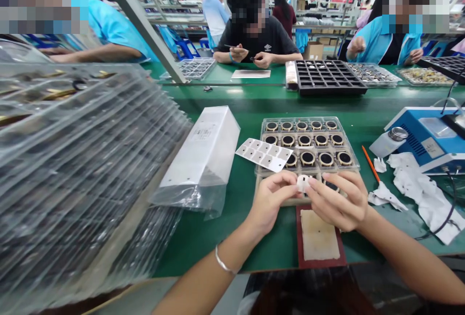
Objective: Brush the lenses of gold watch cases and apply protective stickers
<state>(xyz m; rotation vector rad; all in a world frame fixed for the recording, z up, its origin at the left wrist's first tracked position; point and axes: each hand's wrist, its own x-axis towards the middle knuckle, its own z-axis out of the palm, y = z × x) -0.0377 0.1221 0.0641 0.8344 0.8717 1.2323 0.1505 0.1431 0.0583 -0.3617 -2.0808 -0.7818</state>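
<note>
Between the fingertips of both hands is a small white round piece [302,184] with a dark spot on it, held above the near edge of a clear tray. My left hand [269,202] pinches its left side, and a bracelet circles that wrist. From the right, the thumb and index finger of my right hand [341,201] close on it, with the other fingers loosely bent. Rows of round watch faces [307,159] with gold-coloured rims fill the tray [354,149]; my hands hide part of its front row. A white sticker sheet [265,153] with dark marks lies across the tray's left side.
Stacked clear trays [90,174] rise at left beside a white plastic-wrapped box [203,148]. A red-edged beige pad [319,237] lies in front. Rightward are an orange stick [370,164], crumpled tissue [417,189], a bottle [388,141] and a blue device [428,133]. Co-workers sit opposite.
</note>
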